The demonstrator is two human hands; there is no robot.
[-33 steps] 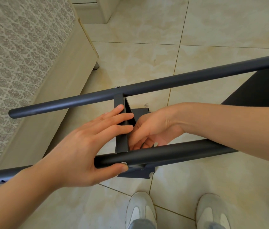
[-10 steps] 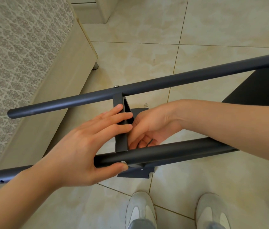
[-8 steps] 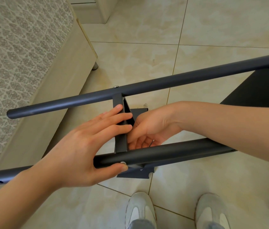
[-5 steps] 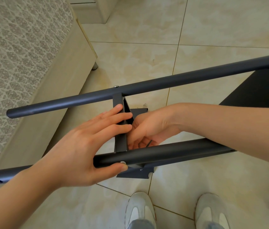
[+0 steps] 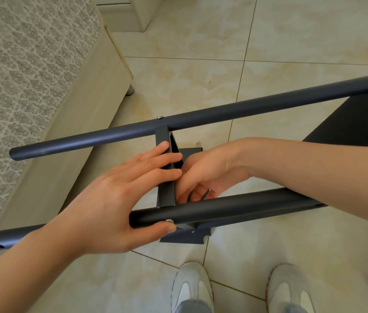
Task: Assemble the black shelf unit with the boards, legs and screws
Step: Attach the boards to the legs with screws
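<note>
At the left stands a bed (image 5: pixel 43 98) with a patterned mattress. The black shelf unit lies on its side over the tiled floor (image 5: pixel 201 64), and 2 dark tube legs cross the view: the far leg (image 5: pixel 223 114) and the near leg (image 5: pixel 235 206). The left hand (image 5: pixel 115 199) has not moved since the earlier frames. Its 4 fingers lie straight and close together across the edge of the middle board (image 5: pixel 166 193), and its thumb hooks under the near leg, beside a screw (image 5: pixel 169 220). Just right of this board, the right hand (image 5: pixel 208 170) keeps its fingers curled and pinches a thin dark tool (image 5: pixel 203 195). This hand has turned only a little. A second board (image 5: pixel 347 123) joins the legs at the far right. Below are 2 pale shoes (image 5: pixel 192 288).
</note>
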